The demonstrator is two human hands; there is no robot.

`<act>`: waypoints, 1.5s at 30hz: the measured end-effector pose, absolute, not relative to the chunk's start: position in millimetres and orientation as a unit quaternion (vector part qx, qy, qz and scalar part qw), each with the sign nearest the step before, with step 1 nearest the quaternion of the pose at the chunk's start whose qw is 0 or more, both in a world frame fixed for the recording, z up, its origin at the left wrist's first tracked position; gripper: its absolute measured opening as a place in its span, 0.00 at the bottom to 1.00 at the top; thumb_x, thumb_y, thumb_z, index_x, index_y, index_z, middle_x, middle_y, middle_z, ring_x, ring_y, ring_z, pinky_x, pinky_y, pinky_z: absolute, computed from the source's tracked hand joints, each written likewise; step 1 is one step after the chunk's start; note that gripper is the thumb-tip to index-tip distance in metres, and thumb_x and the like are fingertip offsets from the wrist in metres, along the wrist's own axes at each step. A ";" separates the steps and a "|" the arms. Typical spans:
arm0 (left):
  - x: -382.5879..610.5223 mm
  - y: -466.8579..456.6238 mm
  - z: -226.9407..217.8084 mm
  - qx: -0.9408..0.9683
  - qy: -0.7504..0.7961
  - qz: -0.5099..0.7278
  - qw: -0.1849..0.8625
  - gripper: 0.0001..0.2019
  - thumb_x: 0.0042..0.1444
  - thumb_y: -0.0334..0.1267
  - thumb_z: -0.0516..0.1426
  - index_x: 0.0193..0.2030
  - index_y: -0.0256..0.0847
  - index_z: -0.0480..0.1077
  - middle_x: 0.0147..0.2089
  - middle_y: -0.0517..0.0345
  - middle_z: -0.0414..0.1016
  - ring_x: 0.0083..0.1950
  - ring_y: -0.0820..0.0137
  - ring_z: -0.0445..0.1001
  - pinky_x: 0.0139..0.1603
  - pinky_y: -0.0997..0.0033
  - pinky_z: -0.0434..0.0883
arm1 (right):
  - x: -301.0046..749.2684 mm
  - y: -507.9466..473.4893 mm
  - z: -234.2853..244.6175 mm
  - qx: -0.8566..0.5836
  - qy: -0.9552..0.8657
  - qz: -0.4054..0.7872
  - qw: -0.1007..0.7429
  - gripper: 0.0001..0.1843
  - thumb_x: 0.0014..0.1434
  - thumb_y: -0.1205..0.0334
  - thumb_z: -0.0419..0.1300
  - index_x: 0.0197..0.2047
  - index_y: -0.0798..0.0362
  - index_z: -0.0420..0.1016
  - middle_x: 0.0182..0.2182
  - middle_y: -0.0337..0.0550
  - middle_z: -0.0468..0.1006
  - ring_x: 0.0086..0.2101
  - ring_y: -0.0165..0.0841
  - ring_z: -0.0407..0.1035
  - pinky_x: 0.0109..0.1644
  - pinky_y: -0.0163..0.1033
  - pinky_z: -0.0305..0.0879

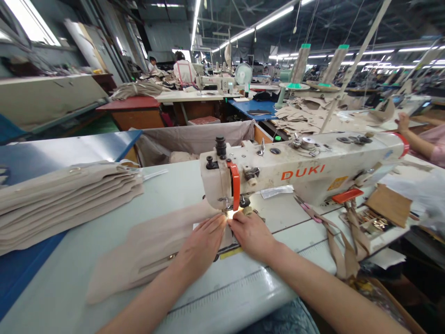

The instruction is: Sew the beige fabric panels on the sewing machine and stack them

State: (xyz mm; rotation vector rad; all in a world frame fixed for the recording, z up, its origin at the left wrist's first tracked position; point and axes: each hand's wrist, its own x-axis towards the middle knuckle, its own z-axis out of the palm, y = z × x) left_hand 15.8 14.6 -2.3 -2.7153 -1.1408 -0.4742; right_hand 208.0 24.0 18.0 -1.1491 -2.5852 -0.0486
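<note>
A white DUKI sewing machine (306, 174) stands on the pale table (69, 287). A beige fabric piece (149, 246) with a zipper lies flat under its needle, trailing to the left. My left hand (201, 243) presses flat on the fabric just left of the needle, fingers together. My right hand (252, 234) rests palm down on the fabric at the right of the presser foot. The fingertips of both hands nearly meet under the lit needle area (231, 214).
A stack of beige fabric pieces (66, 195) lies at the left. Beige strips (342, 246) hang off the table at right beside a tray of small parts (373, 222). Another person's arm (415, 139) shows at far right. Workers sit at distant tables.
</note>
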 end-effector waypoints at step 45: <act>-195.9 -75.4 157.7 -0.549 -0.786 -0.200 0.204 0.18 0.63 0.39 0.47 0.54 0.37 0.71 0.50 0.51 0.79 0.50 0.60 0.77 0.52 0.62 0.73 | 222.6 16.1 -6.2 -0.275 -0.896 -0.022 0.349 0.15 0.68 0.62 0.48 0.42 0.52 0.77 0.36 0.46 0.78 0.38 0.35 0.72 0.45 0.40 0.69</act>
